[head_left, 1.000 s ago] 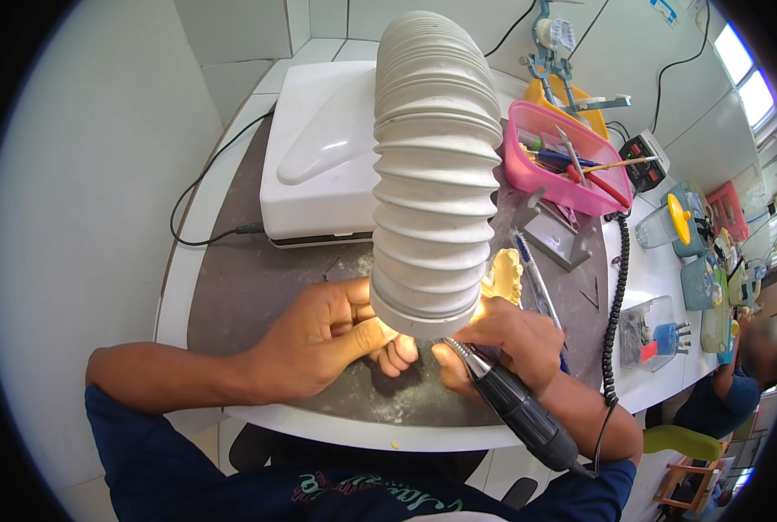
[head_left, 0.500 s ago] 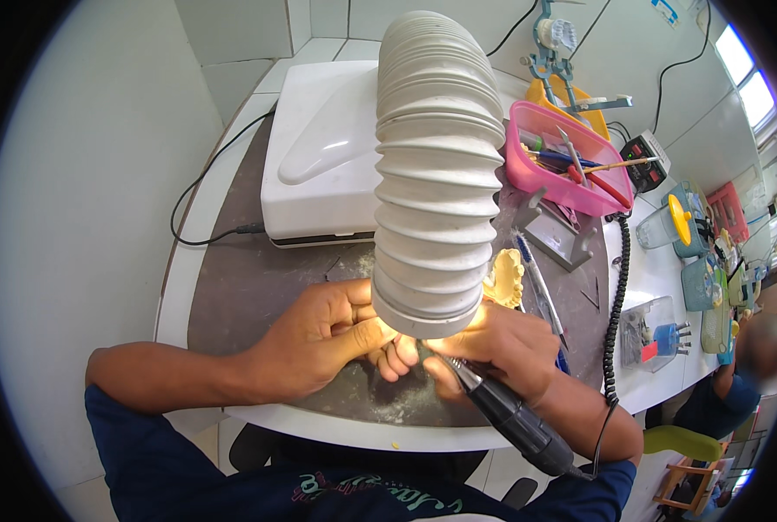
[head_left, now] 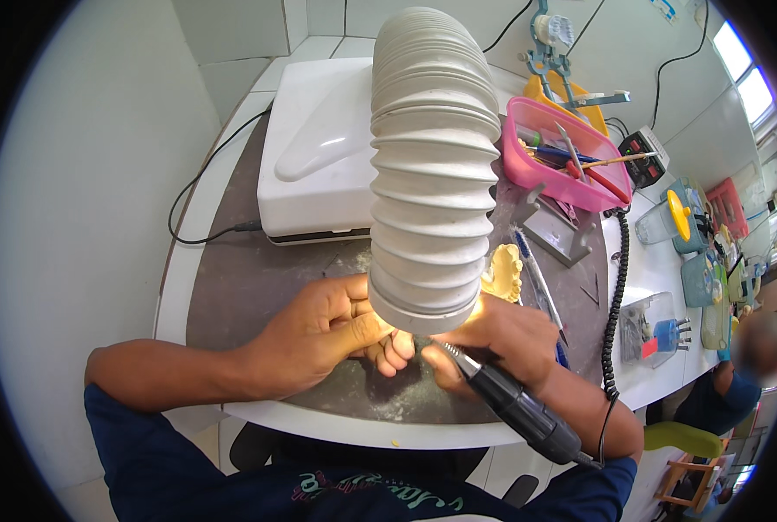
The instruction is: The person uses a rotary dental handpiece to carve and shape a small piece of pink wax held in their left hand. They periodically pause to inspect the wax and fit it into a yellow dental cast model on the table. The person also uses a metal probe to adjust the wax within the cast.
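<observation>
My right hand (head_left: 509,341) grips a black rotary handpiece (head_left: 528,413) with a ribbed silver collar, its rear end slanting down toward my right forearm. The fingers of my left hand (head_left: 323,331) are closed in a pinch close to the handpiece's tip. Whatever they hold is hidden under the mouth of a wide white corrugated hose (head_left: 432,200), which hangs over both hands. Warm light glows around the hose mouth. Just beyond my right hand lies a cream dental plaster model (head_left: 503,274).
A white smooth-topped box (head_left: 314,152) stands behind my left hand. A pink basket of tools (head_left: 571,191) sits at the back right, near a grey stand (head_left: 558,235). Brushes lie beside the model. A coiled black cord (head_left: 617,304) runs down the right. Pale dust marks the table (head_left: 249,304); another person (head_left: 723,400) sits far right.
The handpiece's rear end has swung slightly to the right and up, with my right hand still around it. My left hand stays almost in place.
</observation>
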A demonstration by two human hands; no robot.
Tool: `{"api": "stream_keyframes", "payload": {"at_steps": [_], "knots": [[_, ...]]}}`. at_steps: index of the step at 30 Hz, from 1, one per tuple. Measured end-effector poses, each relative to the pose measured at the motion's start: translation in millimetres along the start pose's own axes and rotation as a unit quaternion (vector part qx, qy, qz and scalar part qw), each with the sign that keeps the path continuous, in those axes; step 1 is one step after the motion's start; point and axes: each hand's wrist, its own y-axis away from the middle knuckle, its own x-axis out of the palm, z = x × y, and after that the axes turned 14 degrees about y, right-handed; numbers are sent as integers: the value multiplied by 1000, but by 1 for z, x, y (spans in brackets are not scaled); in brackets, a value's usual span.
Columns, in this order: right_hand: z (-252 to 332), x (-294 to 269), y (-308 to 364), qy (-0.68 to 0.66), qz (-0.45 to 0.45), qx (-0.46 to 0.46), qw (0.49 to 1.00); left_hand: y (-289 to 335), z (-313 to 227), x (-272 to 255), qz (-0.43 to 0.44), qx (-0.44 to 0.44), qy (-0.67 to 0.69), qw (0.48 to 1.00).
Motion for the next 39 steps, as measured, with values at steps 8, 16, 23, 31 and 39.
{"api": "stream_keyframes", "payload": {"at_steps": [8, 16, 23, 31, 39], "knots": [[2, 0, 0, 9, -10, -7, 1000, -1, 0, 0, 7, 3, -4, 1000], [3, -7, 2, 40, 23, 19, 999, 0, -1, 4, 1, 8, -20, 1000], [3, -3, 0, 28, 1, 8, 1000, 0, 1, 3, 3, 12, -43, 999], [5, -7, -2, 11, 23, -11, 1000, 1, -1, 4, -1, 22, -71, 997], [5, -10, -2, 19, 42, -12, 999, 0, -2, 6, 0, 35, -74, 997]]}}
